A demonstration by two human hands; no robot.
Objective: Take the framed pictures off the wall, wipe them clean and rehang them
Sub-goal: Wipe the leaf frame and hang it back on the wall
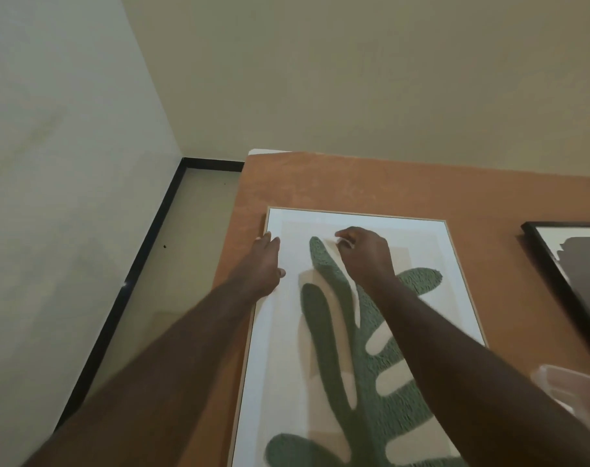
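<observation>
My left hand point(266, 261) lies with fingers straight along the left edge of the leaf picture point(371, 332), near its top corner, the grip wide and holding nothing. My right hand point(364, 257) sits on the picture's face near the top, its grip narrow, fingers curled; I cannot tell whether they pinch anything. The picture lies against the orange panel point(354, 187), with a black-framed picture point(563, 264) just to its right.

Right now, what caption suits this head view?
Both hands, left hand and right hand, on a light-framed leaf picture against the orange wall.
</observation>
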